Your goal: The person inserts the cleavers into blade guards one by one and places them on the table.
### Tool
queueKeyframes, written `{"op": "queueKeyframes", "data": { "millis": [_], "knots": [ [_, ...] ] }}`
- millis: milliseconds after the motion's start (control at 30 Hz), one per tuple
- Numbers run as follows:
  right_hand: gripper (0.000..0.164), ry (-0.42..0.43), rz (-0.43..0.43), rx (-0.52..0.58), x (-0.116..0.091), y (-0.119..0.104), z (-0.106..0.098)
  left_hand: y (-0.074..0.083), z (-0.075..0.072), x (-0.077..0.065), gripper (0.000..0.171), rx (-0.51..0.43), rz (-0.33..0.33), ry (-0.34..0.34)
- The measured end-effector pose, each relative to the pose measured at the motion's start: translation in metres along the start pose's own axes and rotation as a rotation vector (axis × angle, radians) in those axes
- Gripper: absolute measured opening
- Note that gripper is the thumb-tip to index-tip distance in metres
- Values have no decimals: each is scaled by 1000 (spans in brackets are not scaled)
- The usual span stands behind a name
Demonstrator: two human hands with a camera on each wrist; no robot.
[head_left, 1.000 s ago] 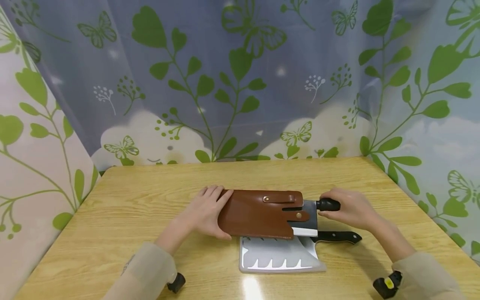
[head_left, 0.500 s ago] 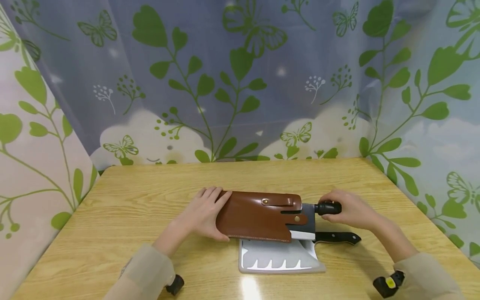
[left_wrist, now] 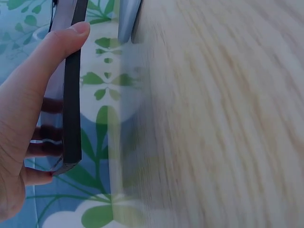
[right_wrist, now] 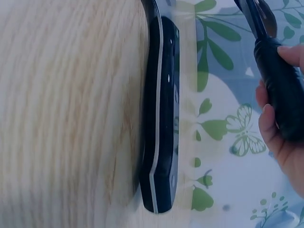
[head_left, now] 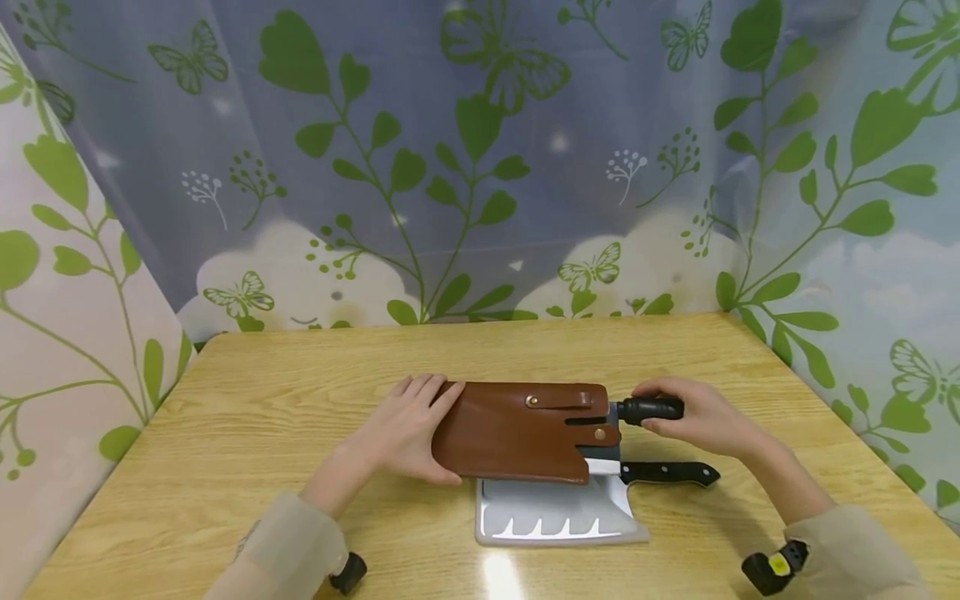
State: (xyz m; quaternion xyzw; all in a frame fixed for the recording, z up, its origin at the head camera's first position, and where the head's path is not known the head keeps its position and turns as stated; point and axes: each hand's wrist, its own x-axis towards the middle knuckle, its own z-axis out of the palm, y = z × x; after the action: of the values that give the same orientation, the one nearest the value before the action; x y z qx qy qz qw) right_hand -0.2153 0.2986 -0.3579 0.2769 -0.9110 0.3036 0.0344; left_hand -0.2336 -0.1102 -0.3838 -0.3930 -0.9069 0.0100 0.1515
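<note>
A brown leather knife sheath [head_left: 510, 437] is held level by my left hand [head_left: 411, 429], which wraps its closed left end. In the left wrist view, the thumb lies along the sheath's dark edge [left_wrist: 72, 114] and the fingers reach round behind. My right hand [head_left: 701, 418] grips the black handle [head_left: 648, 408] of a cleaver. Most of its blade [head_left: 602, 465] is hidden inside the sheath; a narrow strip shows at the open right end. Two strap tabs on the sheath carry snaps. The right wrist view shows fingers and thumb around that handle [right_wrist: 282, 88].
Below the sheath, a second cleaver [head_left: 555, 510] lies flat on the wooden table [head_left: 337, 358], pale blade partly covered by the sheath. Its black riveted handle [head_left: 671, 473] points right, under my right forearm. A patterned curtain [head_left: 480, 208] hangs behind the table and along both sides.
The cleaver has slid left, deeper into the sheath, so less blade shows at the opening. My right hand keeps its grip on the handle. The left hand stays nearly still on the sheath.
</note>
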Motion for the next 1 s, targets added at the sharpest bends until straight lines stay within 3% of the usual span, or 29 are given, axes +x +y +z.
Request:
{"op": "queueKeyframes", "data": {
  "millis": [267,467,567,800,1000],
  "knots": [
    [31,6,-9,44,4,-4,5,4,3,1,116,23,17,13],
    [46,-94,13,111,3,-3,2,3,3,-1,115,28,18,42],
    [44,-116,41,135,2,-2,4,2,3,-2,115,39,20,32],
    [39,-47,61,190,2,-2,8,5,2,-2,116,51,19,20],
    [38,-38,72,207,4,-4,6,7,-3,0,116,55,16,29]
  ]
}}
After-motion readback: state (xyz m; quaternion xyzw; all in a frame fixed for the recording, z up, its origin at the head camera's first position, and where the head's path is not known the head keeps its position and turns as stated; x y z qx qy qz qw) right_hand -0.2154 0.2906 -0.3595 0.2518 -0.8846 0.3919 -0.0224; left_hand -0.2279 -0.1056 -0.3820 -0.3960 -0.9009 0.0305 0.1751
